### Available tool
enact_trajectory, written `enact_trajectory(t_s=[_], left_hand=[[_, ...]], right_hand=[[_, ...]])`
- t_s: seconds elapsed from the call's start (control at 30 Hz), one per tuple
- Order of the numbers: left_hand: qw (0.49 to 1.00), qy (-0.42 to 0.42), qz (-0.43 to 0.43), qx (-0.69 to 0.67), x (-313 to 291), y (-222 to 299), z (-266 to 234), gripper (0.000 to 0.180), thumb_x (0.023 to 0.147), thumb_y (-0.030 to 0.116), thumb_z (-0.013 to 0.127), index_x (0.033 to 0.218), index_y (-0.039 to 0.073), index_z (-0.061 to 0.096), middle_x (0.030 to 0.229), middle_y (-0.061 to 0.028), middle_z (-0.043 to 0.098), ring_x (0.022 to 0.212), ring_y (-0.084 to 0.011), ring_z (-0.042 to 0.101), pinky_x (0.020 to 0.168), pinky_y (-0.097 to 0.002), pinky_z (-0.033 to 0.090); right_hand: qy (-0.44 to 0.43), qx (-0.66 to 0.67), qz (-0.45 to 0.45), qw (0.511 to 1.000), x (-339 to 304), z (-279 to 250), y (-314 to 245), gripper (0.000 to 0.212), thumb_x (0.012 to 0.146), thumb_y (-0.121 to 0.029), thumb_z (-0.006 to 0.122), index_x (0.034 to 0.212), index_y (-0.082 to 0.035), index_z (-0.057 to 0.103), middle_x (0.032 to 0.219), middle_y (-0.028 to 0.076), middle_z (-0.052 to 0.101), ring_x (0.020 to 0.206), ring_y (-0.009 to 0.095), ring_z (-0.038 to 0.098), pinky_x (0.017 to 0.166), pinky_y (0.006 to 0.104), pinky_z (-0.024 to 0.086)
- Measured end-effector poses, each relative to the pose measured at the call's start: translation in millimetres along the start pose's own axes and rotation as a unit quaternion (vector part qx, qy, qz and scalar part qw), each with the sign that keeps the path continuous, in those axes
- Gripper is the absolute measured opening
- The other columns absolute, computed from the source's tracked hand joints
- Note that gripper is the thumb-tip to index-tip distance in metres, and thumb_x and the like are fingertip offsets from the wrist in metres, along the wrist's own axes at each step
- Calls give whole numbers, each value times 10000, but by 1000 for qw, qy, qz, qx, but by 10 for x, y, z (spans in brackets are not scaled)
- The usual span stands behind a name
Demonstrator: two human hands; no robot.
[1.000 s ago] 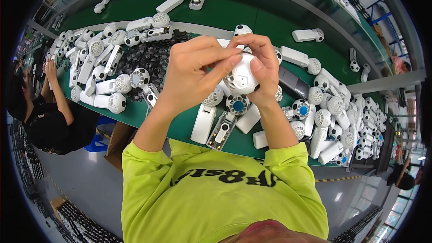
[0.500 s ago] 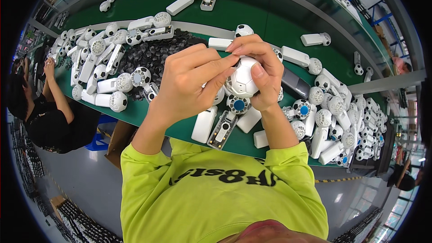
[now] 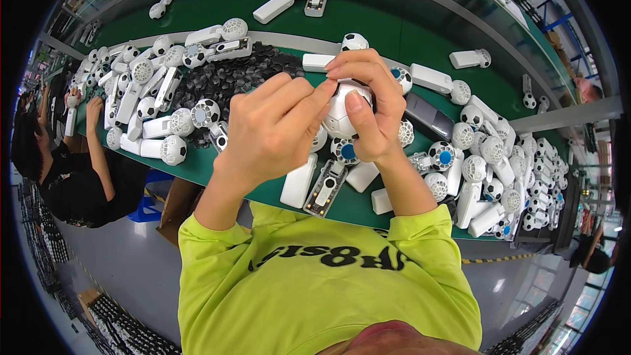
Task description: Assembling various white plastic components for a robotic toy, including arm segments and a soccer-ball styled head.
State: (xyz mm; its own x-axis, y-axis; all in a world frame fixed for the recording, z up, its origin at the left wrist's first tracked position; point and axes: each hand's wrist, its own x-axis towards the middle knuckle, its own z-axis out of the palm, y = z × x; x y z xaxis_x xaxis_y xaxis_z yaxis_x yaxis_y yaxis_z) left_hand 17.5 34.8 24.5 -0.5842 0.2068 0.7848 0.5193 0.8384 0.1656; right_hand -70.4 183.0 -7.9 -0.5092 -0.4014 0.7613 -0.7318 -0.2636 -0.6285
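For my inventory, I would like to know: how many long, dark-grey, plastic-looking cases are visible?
1: the long, dark-grey, plastic-looking case lies right of the right hand. Others may be hidden.

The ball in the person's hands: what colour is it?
The ball is mostly white; it shows best in the head view.

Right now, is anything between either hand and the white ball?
Nothing visible: the right hand holds the white ball. The left hand meets the ball's upper edge; whether it pinches a small part there is unclear.
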Motion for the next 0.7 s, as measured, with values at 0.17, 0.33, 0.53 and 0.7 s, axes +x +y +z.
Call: enact_trajectory(t_s=[0.17, 0.33, 0.53, 0.7], left_hand=[[998, -4, -15, 62, -40, 61, 0, 206, 735, 33, 707, 936, -8, 698, 685, -20, 517, 562, -167, 507, 426, -283, 377], [997, 51, 20, -57, -79, -139, 98, 216, 751, 77, 699, 952, -3, 702, 691, -17, 524, 556, -166, 509, 411, -285, 355], [999, 48, 22, -13, -122, -26, 79, 240, 765, 130, 709, 958, -12, 698, 687, -28, 523, 553, -182, 512, 416, -297, 367], [999, 46, 7, -11, -107, 32, 117, 350, 738, 233, 760, 952, -34, 687, 704, -44, 542, 571, -198, 541, 437, -298, 404]], right_hand=[[12, -22, -38, 999, 6, 46, 5, 299, 832, -201, 544, 983, 48, 612, 989, 202, 601, 852, 256, 604, 748, 327, 486], [8, 21, -39, 999, -10, 25, -1, 329, 834, -224, 519, 988, 55, 601, 1008, 212, 610, 854, 244, 601, 746, 332, 483], [10, 9, -32, 999, -15, 16, -29, 318, 827, -220, 535, 977, 50, 611, 995, 212, 608, 822, 245, 608, 728, 326, 490], [22, 9, -28, 999, -12, -2, -23, 282, 818, -191, 559, 944, 50, 632, 962, 210, 615, 778, 264, 627, 719, 324, 503]])
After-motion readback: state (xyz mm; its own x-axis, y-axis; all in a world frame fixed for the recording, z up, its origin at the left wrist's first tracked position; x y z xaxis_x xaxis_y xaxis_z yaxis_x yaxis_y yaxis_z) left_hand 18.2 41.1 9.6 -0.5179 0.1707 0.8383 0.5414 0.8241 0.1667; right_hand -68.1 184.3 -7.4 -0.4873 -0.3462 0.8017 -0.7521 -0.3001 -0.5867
